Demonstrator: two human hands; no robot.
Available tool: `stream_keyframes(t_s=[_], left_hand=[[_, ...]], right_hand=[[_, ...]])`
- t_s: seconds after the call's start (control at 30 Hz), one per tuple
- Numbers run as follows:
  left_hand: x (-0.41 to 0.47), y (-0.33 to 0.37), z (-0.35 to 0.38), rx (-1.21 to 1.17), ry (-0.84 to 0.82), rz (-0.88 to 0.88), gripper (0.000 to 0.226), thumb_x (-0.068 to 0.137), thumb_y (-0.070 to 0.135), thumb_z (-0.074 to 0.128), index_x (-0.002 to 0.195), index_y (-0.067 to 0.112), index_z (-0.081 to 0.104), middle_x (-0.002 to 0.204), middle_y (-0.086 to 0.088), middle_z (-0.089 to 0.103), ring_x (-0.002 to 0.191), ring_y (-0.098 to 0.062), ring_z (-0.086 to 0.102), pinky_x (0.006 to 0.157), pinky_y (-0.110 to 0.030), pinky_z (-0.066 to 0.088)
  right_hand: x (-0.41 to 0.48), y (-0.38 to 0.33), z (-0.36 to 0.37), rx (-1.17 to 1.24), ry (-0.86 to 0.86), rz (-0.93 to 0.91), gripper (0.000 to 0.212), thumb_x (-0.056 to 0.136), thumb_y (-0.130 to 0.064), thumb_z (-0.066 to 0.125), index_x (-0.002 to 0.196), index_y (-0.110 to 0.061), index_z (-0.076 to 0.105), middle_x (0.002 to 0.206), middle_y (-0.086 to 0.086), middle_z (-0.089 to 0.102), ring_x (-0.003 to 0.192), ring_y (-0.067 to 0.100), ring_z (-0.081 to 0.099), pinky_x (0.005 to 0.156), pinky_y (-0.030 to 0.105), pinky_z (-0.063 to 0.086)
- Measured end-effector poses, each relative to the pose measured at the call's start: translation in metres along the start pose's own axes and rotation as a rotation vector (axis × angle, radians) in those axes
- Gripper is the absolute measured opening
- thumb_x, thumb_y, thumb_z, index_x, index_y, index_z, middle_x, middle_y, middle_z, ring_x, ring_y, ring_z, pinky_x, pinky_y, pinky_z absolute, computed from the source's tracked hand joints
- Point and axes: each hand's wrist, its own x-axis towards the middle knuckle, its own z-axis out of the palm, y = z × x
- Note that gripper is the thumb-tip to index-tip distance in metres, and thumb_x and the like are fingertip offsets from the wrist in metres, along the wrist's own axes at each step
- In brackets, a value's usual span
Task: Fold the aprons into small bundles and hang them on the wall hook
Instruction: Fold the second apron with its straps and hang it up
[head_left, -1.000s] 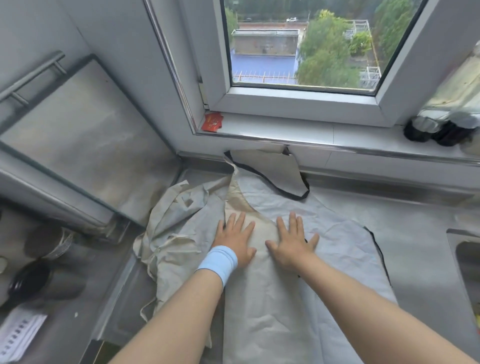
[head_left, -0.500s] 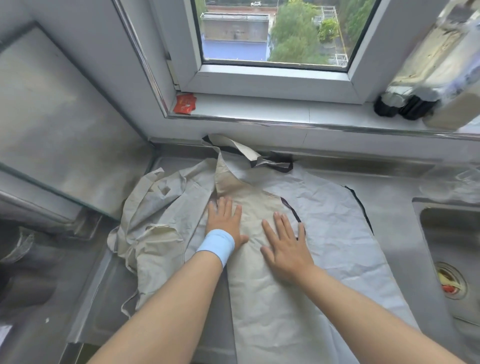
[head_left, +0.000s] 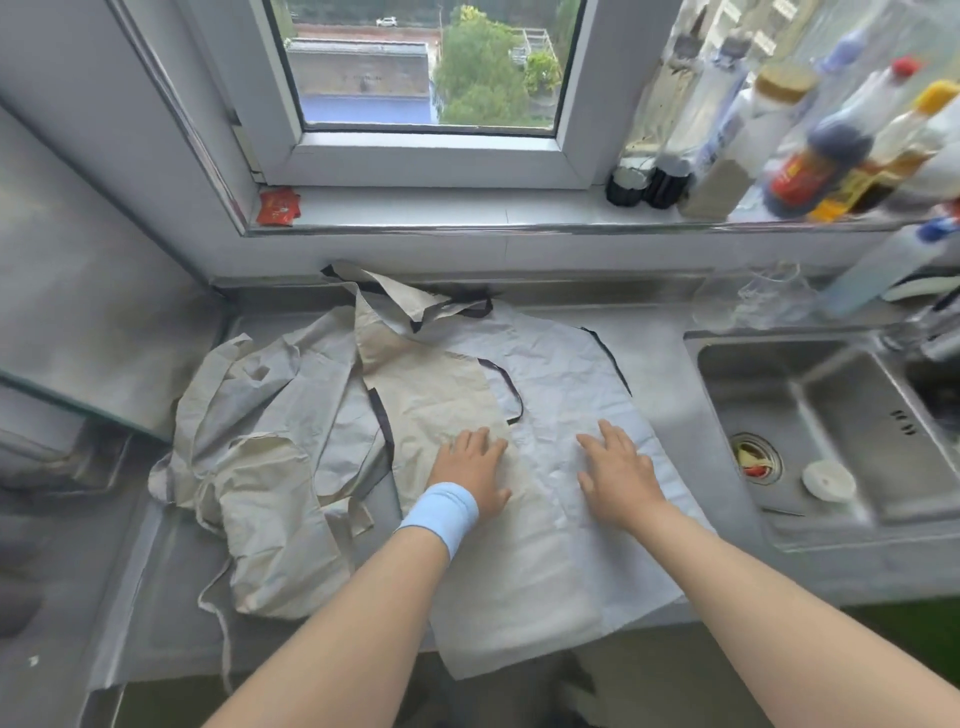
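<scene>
On the steel counter (head_left: 670, 364), we see a pale creased fabric apron (head_left: 561, 374) spread flat; the left hand (head_left: 475, 470) and right hand (head_left: 615, 470) press it with fingers extended, gripping nothing. A crumpled beige apron (head_left: 265, 467) lies just beside.

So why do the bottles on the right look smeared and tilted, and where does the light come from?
Head view: the bottles at the edge are blurred and lean outward, likely wide-angle distortion plus camera motion; the middle is sharp, with the left hand and right hand flat on the apron; soft daylight from the window, only faint shadows.
</scene>
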Motion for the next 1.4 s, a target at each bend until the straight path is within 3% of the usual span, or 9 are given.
stream_keyframes(t_s=[0.17, 0.4, 0.6, 0.73, 0.87, 1.0, 1.17, 1.27, 1.4], left_hand=[[-0.006, 0.059, 0.010, -0.093, 0.060, 0.041, 0.055, 0.086, 0.041, 0.056, 0.138, 0.030, 0.040, 0.139, -0.001, 0.037, 0.130, -0.024, 0.034, 0.097, -0.038, 0.037], [-0.022, 0.124, 0.054, -0.059, 0.013, -0.156, 0.073, 0.074, 0.041, 0.062, 0.138, 0.029, 0.031, 0.144, -0.001, 0.026, 0.133, -0.027, 0.025, 0.099, -0.042, 0.037], [-0.037, 0.146, 0.062, -0.079, 0.040, -0.283, 0.065, 0.083, 0.037, 0.061, 0.140, 0.033, 0.031, 0.151, -0.002, 0.019, 0.139, -0.027, 0.019, 0.103, -0.043, 0.038], [-0.044, 0.150, 0.042, -0.569, -0.060, -0.336, 0.071, 0.084, 0.041, 0.065, 0.145, 0.033, 0.030, 0.141, -0.007, 0.039, 0.130, -0.032, 0.040, 0.106, -0.042, 0.039], [-0.060, 0.140, -0.010, -1.315, -0.134, -0.461, 0.051, 0.093, 0.053, 0.051, 0.139, 0.033, 0.041, 0.134, -0.001, 0.052, 0.109, -0.028, 0.061, 0.090, -0.045, 0.051], [-0.083, 0.112, -0.043, -1.573, -0.174, -0.496, 0.058, 0.085, 0.069, 0.049, 0.123, 0.026, 0.058, 0.122, -0.008, 0.061, 0.103, -0.033, 0.065, 0.076, -0.051, 0.058], [-0.106, 0.067, -0.041, -1.328, 0.034, -0.634, 0.032, 0.086, 0.047, 0.062, 0.106, 0.022, 0.060, 0.096, -0.006, 0.063, 0.077, -0.022, 0.064, 0.065, -0.038, 0.057], [-0.113, 0.032, -0.019, -1.125, 0.060, -0.695, 0.014, 0.077, 0.019, 0.064, 0.090, 0.017, 0.068, 0.088, -0.009, 0.068, 0.071, -0.025, 0.066, 0.069, -0.046, 0.061], [-0.116, 0.001, 0.002, -0.931, -0.099, -0.699, 0.026, 0.076, 0.016, 0.059, 0.100, 0.015, 0.067, 0.092, -0.011, 0.071, 0.071, -0.030, 0.072, 0.061, -0.044, 0.061]], right_hand=[[-0.027, 0.054, 0.000, 0.115, -0.083, 0.214, 0.070, 0.087, -0.040, 0.059, 0.148, -0.028, 0.028, 0.160, 0.009, 0.008, 0.147, 0.028, 0.008, 0.108, 0.054, 0.032], [-0.045, 0.091, 0.013, 0.236, -0.032, 0.272, 0.101, 0.062, -0.053, 0.075, 0.143, -0.022, 0.024, 0.139, 0.009, 0.033, 0.129, 0.030, 0.033, 0.093, 0.043, 0.046], [-0.047, 0.116, 0.003, 0.459, -0.127, 0.309, 0.048, 0.072, -0.039, 0.068, 0.107, -0.013, 0.050, 0.101, 0.000, 0.061, 0.094, 0.024, 0.063, 0.077, 0.033, 0.050], [-0.054, 0.105, -0.013, 0.723, -0.106, 0.073, 0.020, 0.076, -0.029, 0.072, 0.089, -0.018, 0.062, 0.090, -0.002, 0.065, 0.086, 0.019, 0.063, 0.072, 0.031, 0.051], [-0.065, 0.066, -0.040, 0.810, -0.188, -0.152, 0.038, 0.077, -0.030, 0.080, 0.108, -0.015, 0.063, 0.100, -0.005, 0.063, 0.097, 0.018, 0.059, 0.072, 0.025, 0.042], [-0.080, 0.016, -0.062, 0.770, -0.274, -0.376, 0.026, 0.081, -0.020, 0.076, 0.106, -0.014, 0.068, 0.107, -0.001, 0.064, 0.101, 0.017, 0.060, 0.086, 0.032, 0.050], [-0.089, -0.044, -0.056, 0.795, -0.558, -0.453, 0.033, 0.082, -0.043, 0.069, 0.100, -0.016, 0.075, 0.129, 0.003, 0.061, 0.123, 0.012, 0.052, 0.104, 0.035, 0.036], [-0.078, -0.073, -0.038, 0.743, -0.397, -0.381, 0.026, 0.083, -0.042, 0.064, 0.097, -0.023, 0.076, 0.112, 0.003, 0.070, 0.101, 0.011, 0.060, 0.096, 0.039, 0.045], [-0.067, -0.089, -0.019, 0.539, -0.273, -0.281, 0.037, 0.085, -0.027, 0.058, 0.122, -0.027, 0.065, 0.128, -0.004, 0.064, 0.116, 0.016, 0.060, 0.090, 0.023, 0.045]])
